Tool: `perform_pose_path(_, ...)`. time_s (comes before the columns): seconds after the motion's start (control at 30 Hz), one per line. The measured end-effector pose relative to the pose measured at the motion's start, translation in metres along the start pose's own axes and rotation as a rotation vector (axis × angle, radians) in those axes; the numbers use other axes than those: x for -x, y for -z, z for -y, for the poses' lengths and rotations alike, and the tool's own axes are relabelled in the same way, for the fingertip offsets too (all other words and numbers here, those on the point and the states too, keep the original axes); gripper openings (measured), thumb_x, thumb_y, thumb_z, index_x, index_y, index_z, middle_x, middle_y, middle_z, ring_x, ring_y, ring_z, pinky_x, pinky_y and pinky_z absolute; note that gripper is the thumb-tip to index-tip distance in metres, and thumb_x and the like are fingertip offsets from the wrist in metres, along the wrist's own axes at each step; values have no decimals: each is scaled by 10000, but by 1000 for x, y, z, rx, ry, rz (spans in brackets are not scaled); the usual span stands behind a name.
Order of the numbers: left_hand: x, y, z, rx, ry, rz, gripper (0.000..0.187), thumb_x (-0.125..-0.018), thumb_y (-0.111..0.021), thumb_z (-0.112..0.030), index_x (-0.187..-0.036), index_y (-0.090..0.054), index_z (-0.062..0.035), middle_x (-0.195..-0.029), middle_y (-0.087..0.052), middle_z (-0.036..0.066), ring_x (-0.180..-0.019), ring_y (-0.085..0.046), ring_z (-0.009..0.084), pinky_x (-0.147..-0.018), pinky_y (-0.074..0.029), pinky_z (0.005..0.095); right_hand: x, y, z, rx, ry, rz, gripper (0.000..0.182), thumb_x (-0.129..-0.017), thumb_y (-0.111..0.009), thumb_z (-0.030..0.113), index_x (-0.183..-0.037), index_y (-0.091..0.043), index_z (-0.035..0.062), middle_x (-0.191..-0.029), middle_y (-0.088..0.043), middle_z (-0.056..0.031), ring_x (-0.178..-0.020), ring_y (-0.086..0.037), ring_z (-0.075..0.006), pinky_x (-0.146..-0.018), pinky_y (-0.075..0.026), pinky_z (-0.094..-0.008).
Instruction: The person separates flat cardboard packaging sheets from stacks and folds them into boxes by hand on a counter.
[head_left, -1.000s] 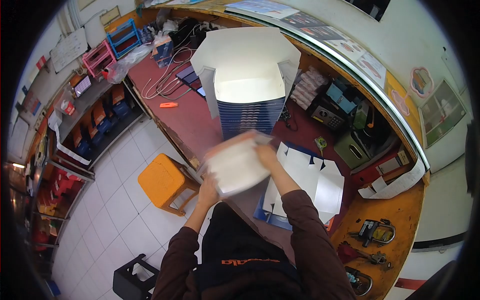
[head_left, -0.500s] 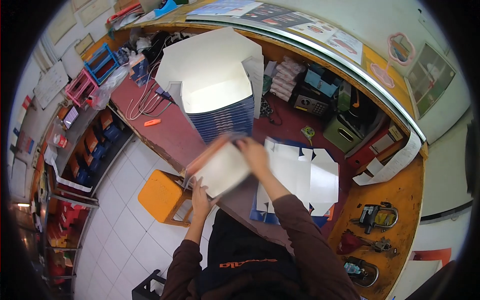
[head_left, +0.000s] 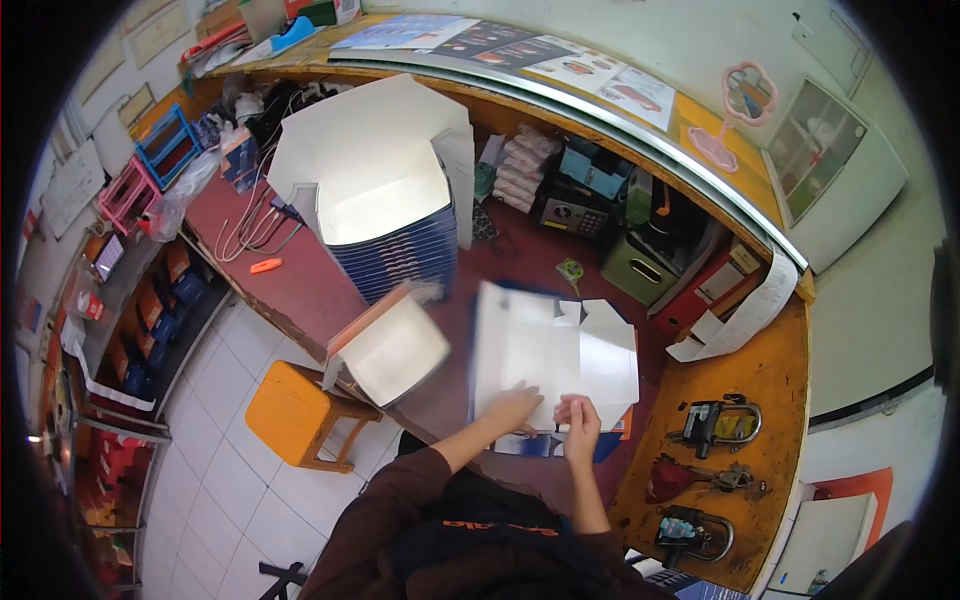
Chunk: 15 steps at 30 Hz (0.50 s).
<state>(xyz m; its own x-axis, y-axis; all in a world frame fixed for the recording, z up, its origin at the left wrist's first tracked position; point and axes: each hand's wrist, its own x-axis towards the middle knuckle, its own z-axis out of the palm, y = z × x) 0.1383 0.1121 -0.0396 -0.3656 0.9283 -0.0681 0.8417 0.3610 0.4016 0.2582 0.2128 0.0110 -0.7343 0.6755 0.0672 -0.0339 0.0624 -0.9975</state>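
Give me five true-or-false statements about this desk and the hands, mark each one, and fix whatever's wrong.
1. The left hand rests on white cardboard. True.
2. The orange stool stands to the person's right. False: the orange stool is to the left.
3. The pink mirror stands on the upper ledge. True.
4. The tape measure is inside the green box. False: the tape measure lies on the red desktop, beside the green box.
5. The orange marker lies left of the tall stack of boxes. True.
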Motion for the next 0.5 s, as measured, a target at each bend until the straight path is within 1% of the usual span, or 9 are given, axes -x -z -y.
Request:
perform_pose_path(0.03, 0, 3, 6, 179, -1, 98, 715, -608, -730, -469, -1168, -532, -72, -1225, -518, 113, -1137, -475, 294, -907, -434, 391, 4, 10, 5, -31, -32, 124, 258, -941, -429, 204, -902, -578, -3, -721, -594, -58, -598, -547, -99, -568, -431, -212)
perform_pose_path(0.07, 3, 5, 11, 196, -48, -45, 504, -721, -670, -403, -1098, -585, -80, -1054, -609, 96, -973, -564, 288, -821, -467, 387, 7, 19, 9, -36, -26, 120, 258, -941, -429, 204, -902, -578, -3, -721, -594, -58, -598, -547, -99, -568, -431, -212)
perform_pose_path(0.17, -8, 8, 30, 352, -21, -33, 312, -830, -570, -294, -1026, -612, -55, -957, -623, 115, -876, -588, 309, -773, -466, 400, 13, 29, 12, 34, -251, 411, 271, -942, -433, 192, -909, -600, -18, -671, -595, -67, -599, -563, -105, -562, -450, -213)
perform_pose_path(0.2, -8, 4, 31, 324, -25, -169, 207, -866, -502, -181, -958, -612, -31, -902, -619, 127, -819, -580, 338, -735, -461, 405, 16, 24, 8, 108, -328, 539, 277, -944, -428, 186, -926, -609, -23, -678, -606, -68, -603, -573, -110, -565, -461, -216)
perform_pose_path(0.3, 10, 51, 6, 357, 4, -551, 192, -888, -490, -174, -903, -595, -14, -829, -611, 112, -750, -599, 257, -682, -467, 341, 26, 2, 15, 224, -456, 777, 304, -947, -433, 222, -1052, -594, -13, -798, -644, -86, -699, -610, -140, -622, -489, -242)
perform_pose_path(0.33, 22, 71, -6, 353, -2, -543, 192, -888, -490, -174, -903, -595, -14, -829, -611, 112, -750, -599, 257, -682, -467, 341, 33, -9, 20, 217, -457, 770, 304, -947, -433, 222, -1052, -594, -13, -798, -644, -86, -699, -610, -140, -622, -489, -242)
perform_pose_path(0.4, 44, 105, -25, 862, 355, -588, 227, -912, -448, -180, -1012, -562, -12, -928, -601, 142, -781, -571, 180, -711, -448, 283, 43, -32, 31, -302, -691, 715, 303, -934, -464, 253, -1107, -563, 24, -930, -636, -78, -832, -606, -170, -728, -489, -302)
perform_pose_path(0.43, 48, 107, -30, 859, 356, -592, 227, -912, -448, -180, -1012, -562, -12, -928, -601, 142, -781, -571, 180, -711, -448, 283, 45, -39, 33, -303, -689, 720, 303, -934, -464, 253, -1107, -563, 24, -930, -636, -78, -832, -606, -170, -728, -489, -302)
perform_pose_path(0.5, 57, 108, -41, 1220, 234, -894, 200, -901, -492, -141, -1022, -559, 4, -896, -604, 89, -770, -518, 106, -702, -424, 243, 47, -47, 38, -869, -752, 518, 319, -939, -451, 274, -1150, -518, 44, -1079, -590, -84, -973, -567, -204, -815, -466, -353)
